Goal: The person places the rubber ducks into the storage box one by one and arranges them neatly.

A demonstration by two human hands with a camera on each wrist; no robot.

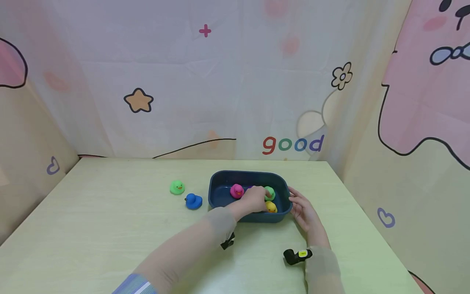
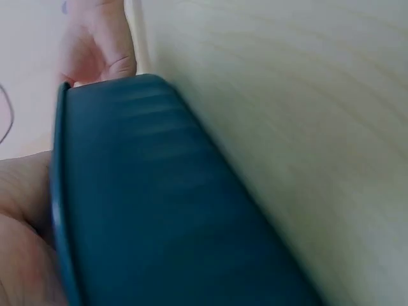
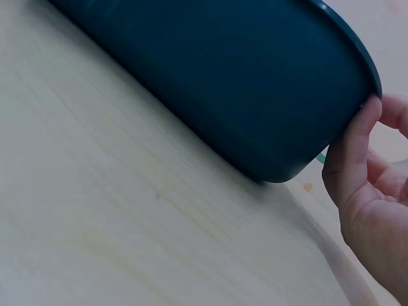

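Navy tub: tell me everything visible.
The navy tub is a rounded rectangle, open-topped, apparently smooth plastic, with a thin rim. It stands upright on the table, long side facing the person. A pink duck, green duck and yellow duck sit inside, plus something purple. The left hand reaches inside; the right hand touches its right end.

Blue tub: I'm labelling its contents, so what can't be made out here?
Head view: most of the purple thing, behind the left hand.
Head view: whether that hand grips anything; its back hides what is beneath.
Both wrist views: the ducks inside, hidden by the wall of the tub.
Right wrist view: its other end, beyond the top edge.
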